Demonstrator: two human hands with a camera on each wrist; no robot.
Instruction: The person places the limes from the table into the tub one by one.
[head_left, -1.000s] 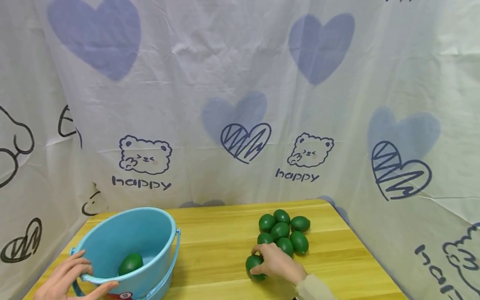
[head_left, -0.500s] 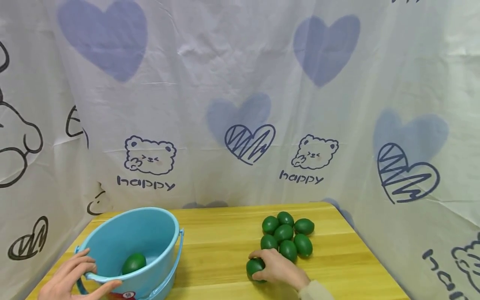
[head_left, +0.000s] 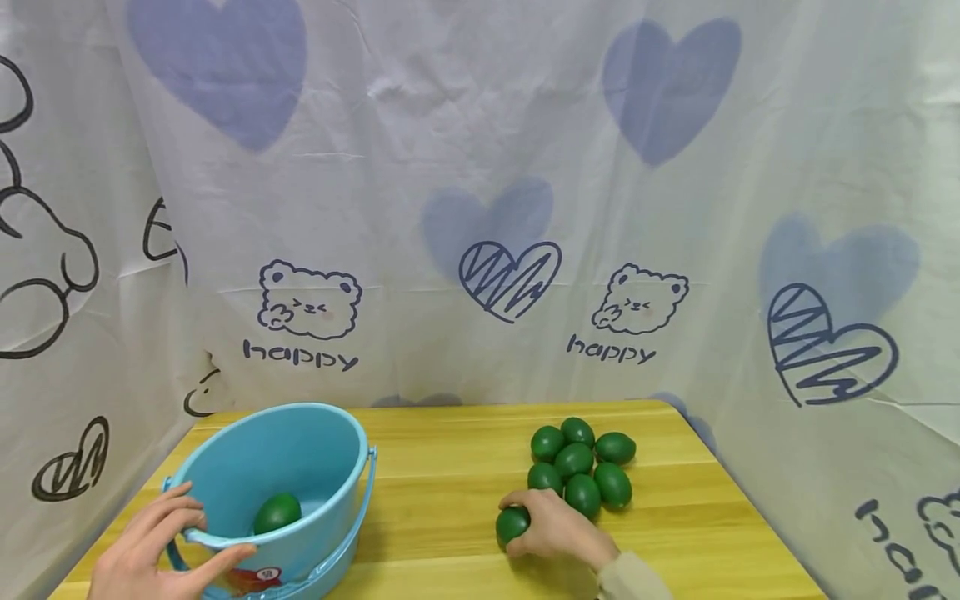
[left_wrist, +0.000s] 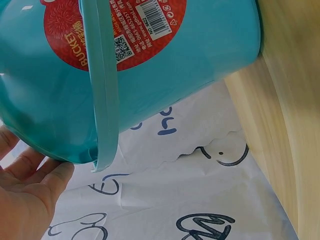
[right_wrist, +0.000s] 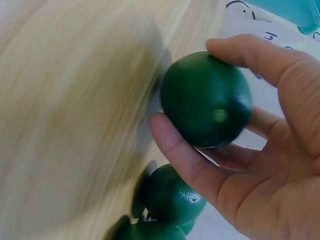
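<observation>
In the head view a light blue bucket (head_left: 330, 542) stands at the left of the table. My left hand (head_left: 150, 546) grips its near-left rim, fingers over the edge and thumb on the outer side. One dark green, smooth, egg-shaped fruit (head_left: 278, 512) lies inside the bucket. My right hand (head_left: 558, 529) pinches another green fruit (head_left: 512, 527) between thumb and fingers. The right wrist view shows this held fruit (right_wrist: 205, 100) up close, with a pale spot on its skin. Whether it touches the table is hard to tell. Several more green fruits (head_left: 573, 460) lie just beyond that hand.
The yellow wood-grain table (head_left: 435, 475) extends between the bucket and the fruit cluster. A white cloth (head_left: 405, 167) printed with hearts and bears hangs behind and at both sides. The bucket's handle (left_wrist: 102, 90) hangs down its outside.
The head view has shifted slightly, so the scene sits further right. Relative to the cluster, my right hand and its green fruit have moved a little left. My left hand stays on the bucket rim.
</observation>
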